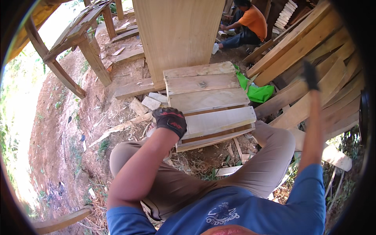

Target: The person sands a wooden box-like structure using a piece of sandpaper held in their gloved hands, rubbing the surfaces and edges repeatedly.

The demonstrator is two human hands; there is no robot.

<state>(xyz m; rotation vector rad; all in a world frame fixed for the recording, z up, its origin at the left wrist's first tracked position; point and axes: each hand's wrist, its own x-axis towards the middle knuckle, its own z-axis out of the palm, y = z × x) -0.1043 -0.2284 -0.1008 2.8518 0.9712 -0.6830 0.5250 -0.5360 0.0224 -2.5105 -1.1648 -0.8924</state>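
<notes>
Plainly, pale lettering (222, 213) marks the blue shirt (270, 207); the red-printed, black-gloved left hand (170, 120) bends its fingers over the near left edge of the slatted wooden box (209, 100), its grip hidden; the blurred right hand (311, 76) is raised at far right, its hold impossible to tell; the box, pale and knotted, gapped between near slats, stands just beyond the knees (276, 147).

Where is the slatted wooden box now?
The slatted wooden box is near the head view's centre, with the gloved left hand at its left edge and green material at its right.
</notes>
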